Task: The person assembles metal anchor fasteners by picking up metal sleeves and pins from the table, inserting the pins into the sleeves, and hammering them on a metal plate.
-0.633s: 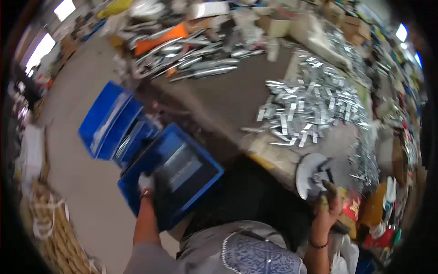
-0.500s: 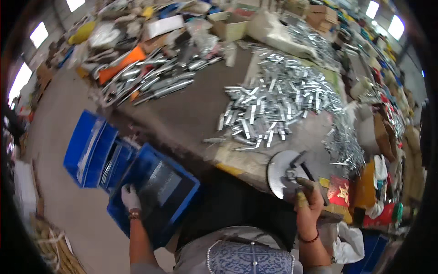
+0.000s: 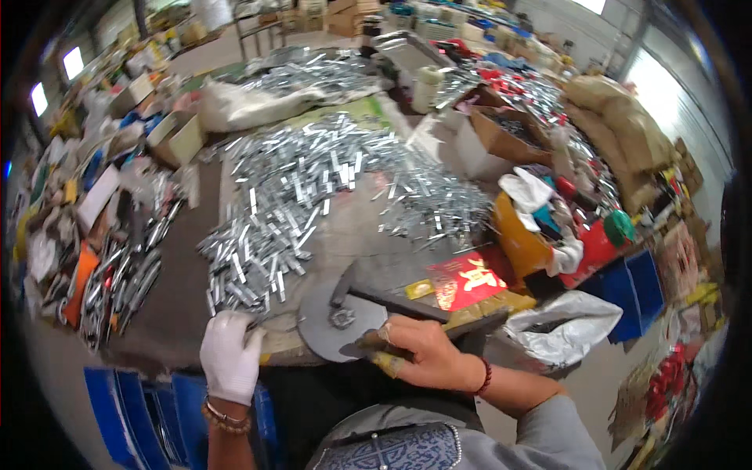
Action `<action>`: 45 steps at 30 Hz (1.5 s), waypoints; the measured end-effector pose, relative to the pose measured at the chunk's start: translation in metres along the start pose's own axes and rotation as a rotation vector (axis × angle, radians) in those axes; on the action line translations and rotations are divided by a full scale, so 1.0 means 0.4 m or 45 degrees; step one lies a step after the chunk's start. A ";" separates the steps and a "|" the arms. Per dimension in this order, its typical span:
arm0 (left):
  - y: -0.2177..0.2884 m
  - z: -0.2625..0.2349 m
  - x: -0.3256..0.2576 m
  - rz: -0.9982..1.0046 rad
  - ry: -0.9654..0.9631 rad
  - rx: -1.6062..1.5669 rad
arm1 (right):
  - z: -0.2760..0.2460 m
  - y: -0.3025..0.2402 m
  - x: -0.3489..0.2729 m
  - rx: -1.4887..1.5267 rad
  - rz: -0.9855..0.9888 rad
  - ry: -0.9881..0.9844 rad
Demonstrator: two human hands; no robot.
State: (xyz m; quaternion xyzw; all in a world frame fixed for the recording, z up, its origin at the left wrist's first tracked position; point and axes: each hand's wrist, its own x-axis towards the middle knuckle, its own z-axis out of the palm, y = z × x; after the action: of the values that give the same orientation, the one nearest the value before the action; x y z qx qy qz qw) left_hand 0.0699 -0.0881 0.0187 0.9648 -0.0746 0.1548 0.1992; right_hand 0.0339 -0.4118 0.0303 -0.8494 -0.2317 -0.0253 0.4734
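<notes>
My left hand, in a white glove, is at the table's front edge, touching the near end of a heap of small shiny metal pieces. Its thumb stands a little apart from the bent fingers, and I see no piece clearly held. My right hand has covered fingertips and curls beside the rim of a round grey metal disc. Thumb and forefinger are close together; whatever is between them is too small to name. A dark hammer lies by the disc, its head over the far rim.
Blue plastic bins stand below the table at left. A red packet lies right of the hammer, before a yellow container. An open white sack stands at right. Longer metal tubes and an orange piece lie at left.
My left hand has come out of the blue bin to the metal heap on the table. The view has turned right. My right hand remains by the disc.
</notes>
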 end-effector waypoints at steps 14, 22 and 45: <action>0.069 0.018 -0.029 0.107 -0.021 -0.501 | -0.203 0.199 0.152 -1.356 -0.188 -0.063; 0.134 0.061 -0.027 0.436 -0.128 -0.420 | -0.063 0.017 0.081 0.134 0.095 0.163; 0.154 0.046 -0.035 0.332 -0.124 -0.557 | 0.025 0.028 0.028 -0.628 -0.349 0.081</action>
State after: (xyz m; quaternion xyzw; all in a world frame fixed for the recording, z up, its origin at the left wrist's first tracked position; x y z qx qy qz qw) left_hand 0.0490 -0.1505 0.0205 0.8872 -0.2398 0.1128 0.3777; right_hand 0.0469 -0.4044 0.0188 -0.8985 -0.3163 -0.1712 0.2516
